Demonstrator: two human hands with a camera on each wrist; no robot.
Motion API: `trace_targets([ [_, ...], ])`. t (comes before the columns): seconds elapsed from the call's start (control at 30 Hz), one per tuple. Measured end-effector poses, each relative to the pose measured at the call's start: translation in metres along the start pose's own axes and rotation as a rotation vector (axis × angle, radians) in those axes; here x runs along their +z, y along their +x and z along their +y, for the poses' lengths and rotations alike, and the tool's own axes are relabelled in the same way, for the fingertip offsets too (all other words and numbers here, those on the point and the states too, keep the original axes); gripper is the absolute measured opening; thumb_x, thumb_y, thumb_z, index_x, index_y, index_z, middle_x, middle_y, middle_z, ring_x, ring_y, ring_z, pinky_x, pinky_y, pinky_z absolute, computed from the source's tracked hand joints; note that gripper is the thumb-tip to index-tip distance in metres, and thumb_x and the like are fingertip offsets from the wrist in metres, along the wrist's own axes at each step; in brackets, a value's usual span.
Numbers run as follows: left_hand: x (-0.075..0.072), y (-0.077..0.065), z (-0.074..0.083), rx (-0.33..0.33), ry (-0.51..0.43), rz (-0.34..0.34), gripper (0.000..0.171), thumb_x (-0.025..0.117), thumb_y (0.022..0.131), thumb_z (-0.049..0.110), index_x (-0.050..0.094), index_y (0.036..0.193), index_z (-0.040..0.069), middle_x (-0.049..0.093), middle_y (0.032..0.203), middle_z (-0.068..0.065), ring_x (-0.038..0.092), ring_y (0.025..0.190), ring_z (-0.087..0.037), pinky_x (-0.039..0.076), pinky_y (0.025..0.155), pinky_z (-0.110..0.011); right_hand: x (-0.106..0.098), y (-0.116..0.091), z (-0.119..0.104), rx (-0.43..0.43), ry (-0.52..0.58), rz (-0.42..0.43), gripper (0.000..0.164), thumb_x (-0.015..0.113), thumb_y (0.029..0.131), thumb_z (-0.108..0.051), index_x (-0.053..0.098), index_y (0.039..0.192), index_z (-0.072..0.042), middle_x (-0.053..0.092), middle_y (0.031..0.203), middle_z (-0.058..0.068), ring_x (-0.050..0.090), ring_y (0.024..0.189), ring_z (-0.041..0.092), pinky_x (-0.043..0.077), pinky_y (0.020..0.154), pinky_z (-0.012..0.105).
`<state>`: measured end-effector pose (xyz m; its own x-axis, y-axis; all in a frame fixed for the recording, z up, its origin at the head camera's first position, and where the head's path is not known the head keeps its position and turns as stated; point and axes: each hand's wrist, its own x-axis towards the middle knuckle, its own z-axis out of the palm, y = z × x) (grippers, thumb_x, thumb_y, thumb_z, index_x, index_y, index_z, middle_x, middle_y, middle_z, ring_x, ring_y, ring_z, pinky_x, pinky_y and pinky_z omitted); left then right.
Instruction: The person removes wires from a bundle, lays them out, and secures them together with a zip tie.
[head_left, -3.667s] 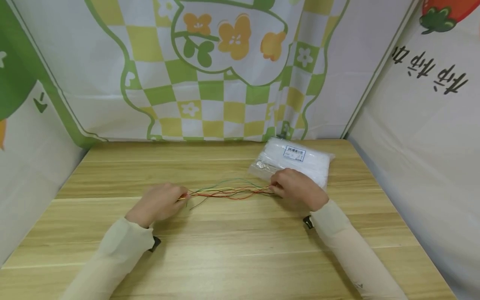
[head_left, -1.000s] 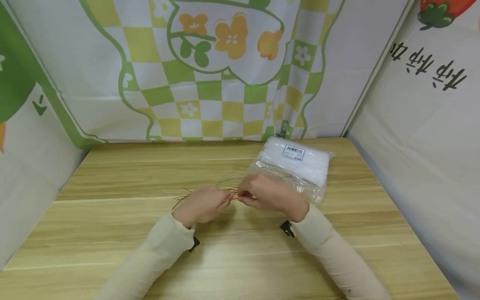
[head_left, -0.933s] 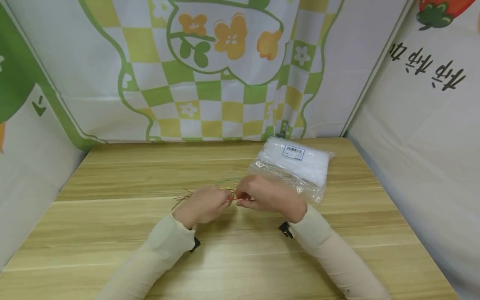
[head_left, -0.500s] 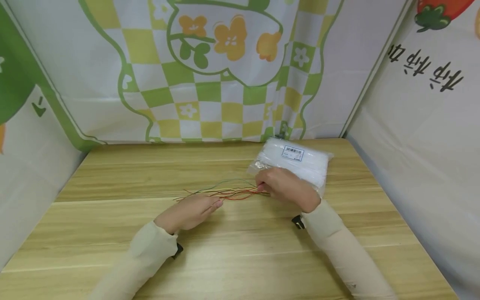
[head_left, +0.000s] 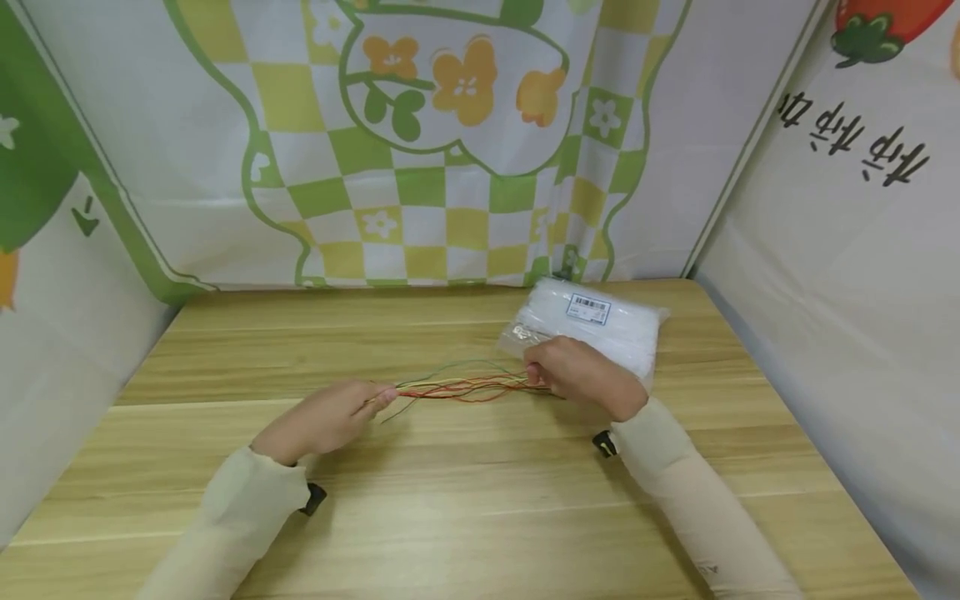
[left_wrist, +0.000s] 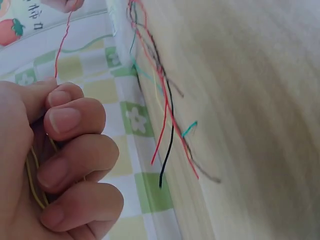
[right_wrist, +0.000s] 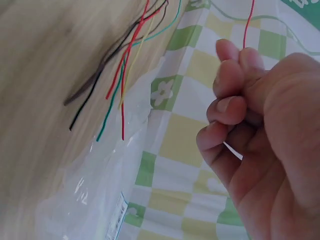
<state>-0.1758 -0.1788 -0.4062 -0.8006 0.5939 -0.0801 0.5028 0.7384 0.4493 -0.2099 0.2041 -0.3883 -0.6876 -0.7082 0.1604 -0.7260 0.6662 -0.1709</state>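
Note:
A loose bundle of thin coloured wires [head_left: 465, 387], red, yellow, green and black, stretches across the table between both hands. At its left end is my left hand [head_left: 330, 417]; in the left wrist view its thumb and forefinger pinch a red wire [left_wrist: 62, 42], and yellow wire [left_wrist: 31, 175] runs inside the curled fingers. My right hand [head_left: 577, 372] is at the right end. The right wrist view shows its thumb and fingertip pinching a red wire [right_wrist: 248, 25]. Other wire ends [right_wrist: 100, 95] lie on the table beside it.
Close behind my right hand lies a clear plastic bag [head_left: 592, 321] of white contents with a barcode label. The wooden table [head_left: 450, 517] meets a checked, flowered cloth [head_left: 442, 200] at the back. Printed cloth walls flank both sides.
A second ago the hands were close together mid-bundle; they have since moved apart, left hand leftward, right hand rightward. The left fingers, straighter half a second ago, now pinch. The bag has stayed put.

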Motion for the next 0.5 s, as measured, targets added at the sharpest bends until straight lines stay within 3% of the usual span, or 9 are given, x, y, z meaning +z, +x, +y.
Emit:
trace_targets([
  [0.13, -0.005, -0.001, -0.005, 0.045, 0.020, 0.029, 0.056, 0.033, 0.117, 0.039, 0.063, 0.143, -0.001, 0.067, 0.141, -0.020, 0.064, 0.133, -0.042, 0.047, 0.112, -0.061, -0.003, 0.001, 0.002, 0.024, 0.012, -0.001, 0.032, 0.059, 0.086, 0.016, 0.066, 0.080, -0.014, 0.069, 0.078, -0.003, 0.058, 0.070, 0.008, 0.051, 0.066, 0.025],
  [0.33, -0.011, -0.003, -0.012, 0.031, 0.024, 0.035, 0.050, 0.036, 0.117, 0.035, 0.067, 0.137, 0.002, 0.073, 0.132, -0.016, 0.069, 0.125, -0.038, 0.051, 0.108, -0.059, -0.007, 0.001, 0.006, 0.047, -0.001, -0.005, 0.030, 0.058, 0.083, 0.017, 0.064, 0.080, -0.012, 0.061, 0.074, -0.005, 0.053, 0.069, 0.009, 0.047, 0.065, 0.025],
  [0.4, -0.012, -0.003, -0.013, 0.048, 0.037, 0.027, 0.044, 0.038, 0.117, 0.031, 0.073, 0.118, 0.004, 0.077, 0.106, -0.005, 0.074, 0.104, -0.027, 0.056, 0.099, -0.051, -0.009, 0.001, 0.007, 0.052, -0.008, -0.011, 0.030, 0.057, 0.082, 0.017, 0.063, 0.079, -0.013, 0.058, 0.073, -0.007, 0.050, 0.069, 0.009, 0.045, 0.065, 0.025],
  [0.5, -0.012, -0.002, -0.014, 0.082, 0.057, 0.018, 0.039, 0.040, 0.116, 0.028, 0.065, 0.094, 0.009, 0.055, 0.078, 0.006, 0.059, 0.081, -0.014, 0.051, 0.085, -0.041, -0.011, 0.000, 0.008, 0.057, -0.007, -0.021, 0.032, 0.055, 0.079, 0.019, 0.061, 0.078, -0.013, 0.054, 0.072, -0.008, 0.048, 0.068, 0.010, 0.043, 0.064, 0.025],
])
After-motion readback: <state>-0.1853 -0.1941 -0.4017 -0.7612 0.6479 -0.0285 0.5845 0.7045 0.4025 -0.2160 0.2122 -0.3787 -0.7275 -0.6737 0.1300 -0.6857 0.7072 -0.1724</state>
